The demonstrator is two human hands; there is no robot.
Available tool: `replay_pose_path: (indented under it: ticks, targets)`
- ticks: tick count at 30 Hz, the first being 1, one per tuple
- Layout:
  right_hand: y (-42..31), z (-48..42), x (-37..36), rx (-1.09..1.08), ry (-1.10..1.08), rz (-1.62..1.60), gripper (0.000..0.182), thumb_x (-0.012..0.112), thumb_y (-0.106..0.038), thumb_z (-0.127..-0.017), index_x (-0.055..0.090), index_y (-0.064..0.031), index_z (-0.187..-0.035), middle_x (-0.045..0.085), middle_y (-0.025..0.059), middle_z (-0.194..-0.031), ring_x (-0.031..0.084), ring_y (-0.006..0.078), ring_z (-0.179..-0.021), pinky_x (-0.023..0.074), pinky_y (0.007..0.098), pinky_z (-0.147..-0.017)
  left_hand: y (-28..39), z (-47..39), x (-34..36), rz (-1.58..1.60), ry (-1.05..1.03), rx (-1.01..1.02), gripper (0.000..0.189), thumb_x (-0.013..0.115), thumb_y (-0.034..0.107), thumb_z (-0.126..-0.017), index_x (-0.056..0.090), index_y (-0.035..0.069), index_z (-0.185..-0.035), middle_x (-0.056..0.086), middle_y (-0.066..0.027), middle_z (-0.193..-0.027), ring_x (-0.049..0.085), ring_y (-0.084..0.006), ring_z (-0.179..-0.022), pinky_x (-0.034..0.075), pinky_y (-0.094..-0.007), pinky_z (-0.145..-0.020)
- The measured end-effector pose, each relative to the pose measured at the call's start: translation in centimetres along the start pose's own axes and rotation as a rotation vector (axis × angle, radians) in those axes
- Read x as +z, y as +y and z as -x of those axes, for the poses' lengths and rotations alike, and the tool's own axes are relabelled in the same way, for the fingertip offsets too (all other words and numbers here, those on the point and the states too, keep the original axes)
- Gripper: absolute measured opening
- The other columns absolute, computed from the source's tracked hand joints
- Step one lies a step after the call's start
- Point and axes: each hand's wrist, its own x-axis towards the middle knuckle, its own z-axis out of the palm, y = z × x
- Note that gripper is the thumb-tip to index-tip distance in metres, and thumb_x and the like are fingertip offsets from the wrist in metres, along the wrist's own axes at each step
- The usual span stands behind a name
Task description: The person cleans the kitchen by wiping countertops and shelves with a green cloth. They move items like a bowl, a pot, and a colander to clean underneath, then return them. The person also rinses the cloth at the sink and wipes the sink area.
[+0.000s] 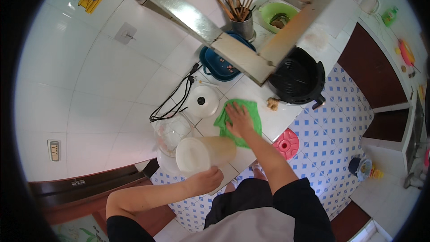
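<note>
My right hand lies flat on a crumpled green cloth on the white tiled counter, fingers spread. Close to my body, my left hand is curled at the side of a tall translucent plastic container with a whitish lid; its fingertips are partly hidden. Behind the container stand clear rounded vessels. A white lid with a black knob rests left of the cloth. To the right of the cloth is a piece of ginger root.
A black air fryer basket sits by the counter's right edge. Further back are a blue basin with small pieces inside, a chopstick holder and a green bowl. A metal shelf frame overhangs them. Black power cords lie along the wall.
</note>
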Motion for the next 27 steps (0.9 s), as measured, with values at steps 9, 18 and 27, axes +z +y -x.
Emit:
replay_pose_path:
  ticks: [9, 18, 27]
  targets:
    - [8.0, -11.8, -2.9, 0.709, 0.109, -0.079, 0.058, 0.029, -0.032, -0.087, 0.022, -0.0042, -0.138, 0.017, 0.0068, -0.145, 0.014, 0.0216, -0.134, 0.0131, 0.0364, -0.108, -4.5, 1.4, -0.2, -0.112, -0.103, -0.015, 0.022, 0.052, 0.021, -0.073, 0.064, 0.012, -0.089, 0.053, -0.0017, -0.098, 0.044, -0.0188, -0.101, 0.03, -0.0336, -0.092]
    - [-0.9, -7.2, 0.7, 0.124, 0.165, 0.06, 0.053, 0.03, -0.036, -0.089, 0.031, -0.0083, -0.135, 0.026, 0.0076, -0.142, 0.017, 0.0267, -0.133, 0.0125, 0.0431, -0.107, -3.1, 0.0, 1.4, -0.276, -0.162, 0.14, 0.02, 0.053, 0.02, -0.073, 0.066, 0.013, -0.086, 0.054, -0.0015, -0.095, 0.043, -0.0197, -0.104, 0.028, -0.0343, -0.095]
    - [0.0, 7.2, 0.9, -0.086, 0.108, -0.054, 0.055, 0.043, -0.031, -0.083, 0.035, -0.0074, -0.132, 0.032, 0.0101, -0.138, 0.025, 0.0264, -0.13, 0.0176, 0.0452, -0.105, -5.4, -0.3, 3.9, -0.162, -0.078, 0.045, 0.019, 0.052, 0.021, -0.071, 0.067, 0.014, -0.08, 0.058, -0.0014, -0.09, 0.047, -0.0203, -0.098, 0.029, -0.0353, -0.094]
